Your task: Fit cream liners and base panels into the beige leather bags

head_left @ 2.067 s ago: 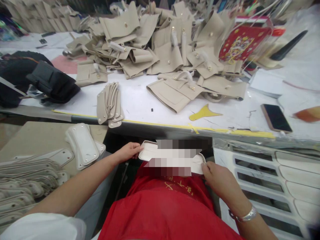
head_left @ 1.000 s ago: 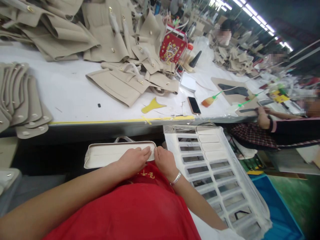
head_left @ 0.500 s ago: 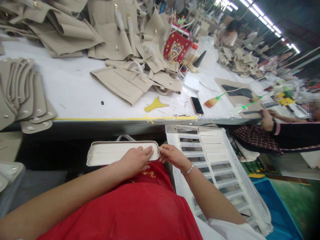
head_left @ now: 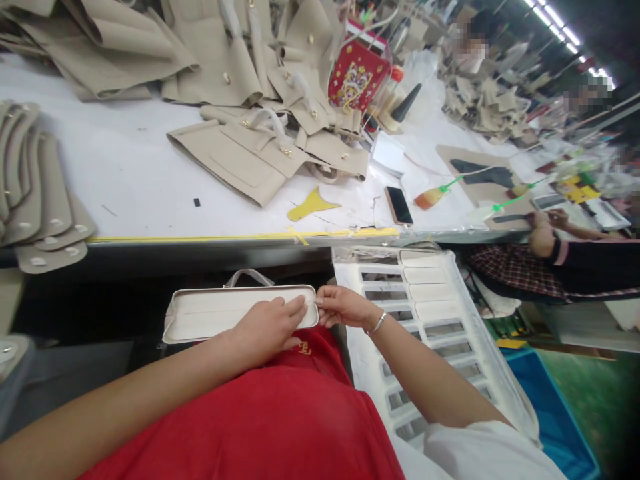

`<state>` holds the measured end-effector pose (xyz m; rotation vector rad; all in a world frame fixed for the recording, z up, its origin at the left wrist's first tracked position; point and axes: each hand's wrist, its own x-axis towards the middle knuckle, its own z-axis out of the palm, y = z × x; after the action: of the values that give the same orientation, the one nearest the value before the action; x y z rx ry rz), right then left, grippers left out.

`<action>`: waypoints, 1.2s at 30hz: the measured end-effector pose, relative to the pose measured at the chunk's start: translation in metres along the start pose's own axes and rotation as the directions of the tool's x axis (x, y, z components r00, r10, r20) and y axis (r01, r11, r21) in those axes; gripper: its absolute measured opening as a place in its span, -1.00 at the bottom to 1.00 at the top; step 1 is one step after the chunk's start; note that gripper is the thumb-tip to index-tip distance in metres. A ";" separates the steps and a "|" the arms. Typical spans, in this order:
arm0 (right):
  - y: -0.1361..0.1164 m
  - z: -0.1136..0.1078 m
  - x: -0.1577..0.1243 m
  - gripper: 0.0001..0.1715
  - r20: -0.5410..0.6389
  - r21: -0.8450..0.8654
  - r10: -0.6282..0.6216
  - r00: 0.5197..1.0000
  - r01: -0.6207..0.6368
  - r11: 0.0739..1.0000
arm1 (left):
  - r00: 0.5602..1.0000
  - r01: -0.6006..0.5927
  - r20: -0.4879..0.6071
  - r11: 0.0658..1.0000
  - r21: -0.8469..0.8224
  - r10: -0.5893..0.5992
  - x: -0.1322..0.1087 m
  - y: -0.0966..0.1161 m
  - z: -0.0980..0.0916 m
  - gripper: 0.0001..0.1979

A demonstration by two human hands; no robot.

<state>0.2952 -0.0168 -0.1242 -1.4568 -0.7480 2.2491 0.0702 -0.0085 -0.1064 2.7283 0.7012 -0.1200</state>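
A handbag [head_left: 210,310] lies across my lap, its long pale panel facing up inside a thin raised rim. Its handle [head_left: 250,277] loops out at the far side. My left hand [head_left: 273,323] rests flat on the right part of that panel, fingers stretched toward the bag's right end. At that end my right hand [head_left: 335,307] pinches the rim between thumb and fingers. Whatever small part is between those fingertips is too small to make out. Under the bag, a red apron [head_left: 250,420] covers my lap.
Beige bag pieces [head_left: 240,153] cover much of the white table [head_left: 130,173]. A yellow scrap [head_left: 313,203] and phone [head_left: 399,205] lie near its edge. On my right stands a white slatted rack [head_left: 390,347] with pale strips. Further right, a co-worker's hands [head_left: 543,230] handle a dark strip.
The view has shifted slightly. The bag's left end sits a little lower and further left. Both hands keep nearly the same places at the bag's right end.
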 end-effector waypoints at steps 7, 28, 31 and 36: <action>-0.040 0.014 -0.001 -0.62 -0.060 -0.412 0.134 0.989 -0.147 0.899 | 0.999 -0.008 0.040 1.000 -0.021 0.009 0.006 0.003 0.004 -0.46; -0.059 0.024 0.002 -0.58 -0.118 -0.595 0.322 0.939 -0.326 0.735 | 0.771 0.227 0.322 -0.236 -0.945 -0.549 -0.143 -0.116 0.025 -0.61; -0.059 0.024 0.008 -0.58 -0.139 -0.603 0.331 0.933 -0.345 0.719 | 0.764 0.295 0.381 -0.243 -0.924 -0.521 -0.140 -0.120 0.023 -0.63; -0.053 0.023 0.006 -0.59 -0.146 -0.625 0.239 0.960 -0.277 0.730 | 0.761 0.446 0.472 -0.170 -0.879 -0.444 -0.135 -0.133 0.009 -0.64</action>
<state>0.2721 0.0233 -0.0886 -2.0285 -1.4911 2.2353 -0.1115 0.0369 -0.1314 0.9233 1.1329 0.1850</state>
